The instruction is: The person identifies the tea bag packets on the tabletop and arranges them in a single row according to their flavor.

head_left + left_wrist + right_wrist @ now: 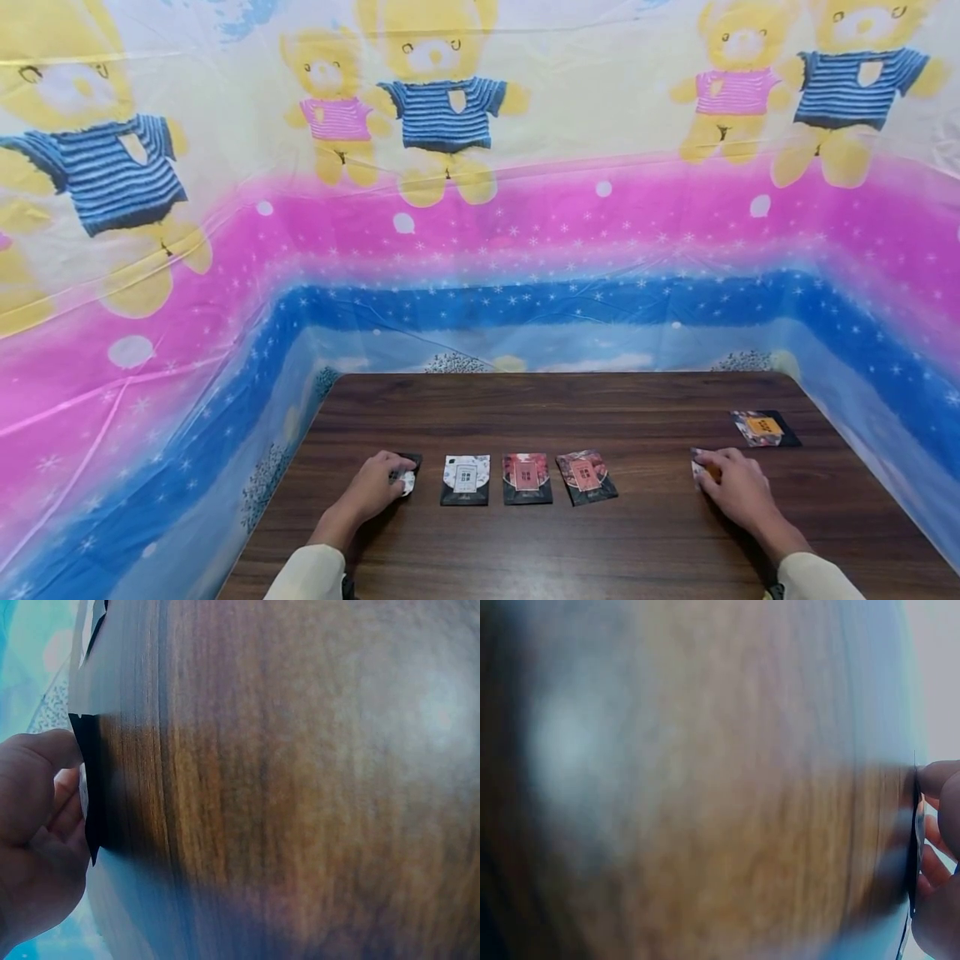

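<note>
On the left side of the table, my left hand [375, 485] grips a small flat sachet [409, 479] with a white floral front and black edges. The left wrist view shows thumb and fingers at opposite ends of this dark sachet [91, 787], close over the wood. My right hand [735, 487] holds another sachet [697, 467] on the right, mostly hidden under the fingers, with a bit of orange showing. Seen edge-on in the right wrist view, that sachet [915, 847] lies between the thumb and fingers.
Between the hands lie a white-and-black sachet [465, 480], a red-and-black sachet [527, 479] and a tilted red-and-black sachet [587, 477]. An orange-labelled sachet [765, 427] lies at the back right. The brown wooden table [525, 550] stands against a teddy-bear print curtain [480, 233].
</note>
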Tool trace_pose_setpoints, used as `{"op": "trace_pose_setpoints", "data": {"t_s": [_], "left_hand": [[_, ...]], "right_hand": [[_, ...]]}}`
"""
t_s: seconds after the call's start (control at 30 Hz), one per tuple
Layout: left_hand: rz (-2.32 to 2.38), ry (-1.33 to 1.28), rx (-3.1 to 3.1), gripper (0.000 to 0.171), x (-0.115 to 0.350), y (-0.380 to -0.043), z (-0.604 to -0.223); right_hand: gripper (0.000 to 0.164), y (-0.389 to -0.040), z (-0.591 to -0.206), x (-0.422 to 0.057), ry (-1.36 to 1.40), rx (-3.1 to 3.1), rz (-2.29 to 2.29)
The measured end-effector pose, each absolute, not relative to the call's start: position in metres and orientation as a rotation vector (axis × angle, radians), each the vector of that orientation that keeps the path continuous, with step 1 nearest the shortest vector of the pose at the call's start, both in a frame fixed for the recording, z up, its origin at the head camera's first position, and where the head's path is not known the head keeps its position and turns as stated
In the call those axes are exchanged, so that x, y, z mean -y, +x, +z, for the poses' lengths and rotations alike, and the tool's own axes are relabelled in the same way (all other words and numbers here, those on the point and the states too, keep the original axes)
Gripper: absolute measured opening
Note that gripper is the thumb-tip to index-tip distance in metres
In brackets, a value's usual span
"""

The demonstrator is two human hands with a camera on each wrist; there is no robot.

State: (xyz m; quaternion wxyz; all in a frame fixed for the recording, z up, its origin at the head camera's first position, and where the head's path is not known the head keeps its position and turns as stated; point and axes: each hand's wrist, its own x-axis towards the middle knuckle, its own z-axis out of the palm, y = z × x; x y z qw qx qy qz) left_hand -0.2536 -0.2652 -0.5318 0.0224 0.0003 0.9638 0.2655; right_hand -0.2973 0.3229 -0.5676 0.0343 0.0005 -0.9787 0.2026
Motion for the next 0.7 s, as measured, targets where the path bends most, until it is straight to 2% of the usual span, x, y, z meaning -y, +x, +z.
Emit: {"op": "trace_pose_setpoints", "data": {"t_s": [0.7], "left_hand": [[0.82,-0.019,-2.98,0.035,0.266,-0.257,-0.535]], "right_hand": [[0.034,-0.298,-0.568,-0.298,0.171,2.964,0.634]]}}
